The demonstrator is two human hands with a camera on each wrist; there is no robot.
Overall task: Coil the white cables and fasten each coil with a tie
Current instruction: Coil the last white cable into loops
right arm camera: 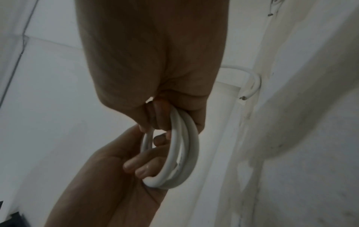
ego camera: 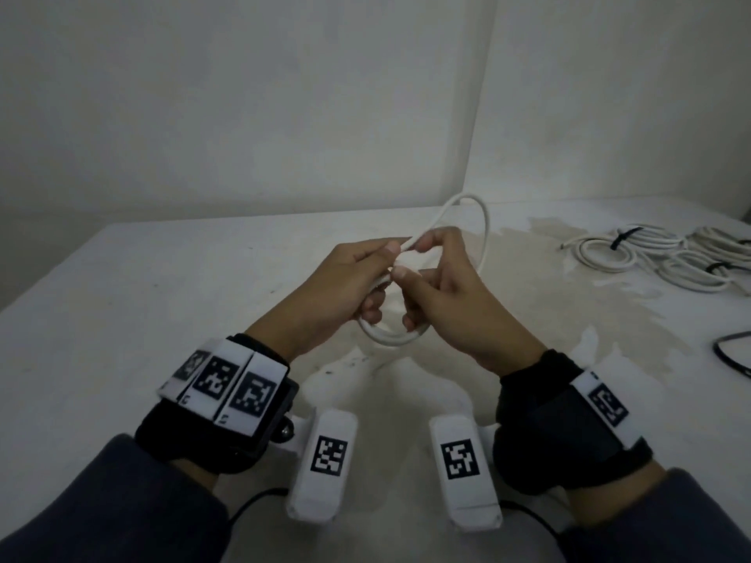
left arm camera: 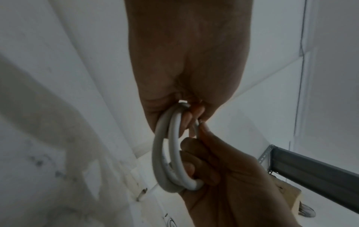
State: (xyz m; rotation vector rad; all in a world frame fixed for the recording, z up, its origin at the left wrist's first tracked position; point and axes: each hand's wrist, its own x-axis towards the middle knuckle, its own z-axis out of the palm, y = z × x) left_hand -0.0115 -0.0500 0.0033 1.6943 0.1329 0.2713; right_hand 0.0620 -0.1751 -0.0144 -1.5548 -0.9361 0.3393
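A white cable coil hangs between both hands above the middle of the table. My left hand grips its left side, thumb on top and fingers curled through the loops. My right hand pinches a strand at the top. One loose loop arcs up and over behind the right hand. The left wrist view shows the coil running from the left hand down to the right hand. In the right wrist view the coil hangs from the right hand, the left hand hooked in below.
Several white coils bound with black ties lie at the table's far right. A thin black loop lies at the right edge. The table is white and stained, and walls close the back and right.
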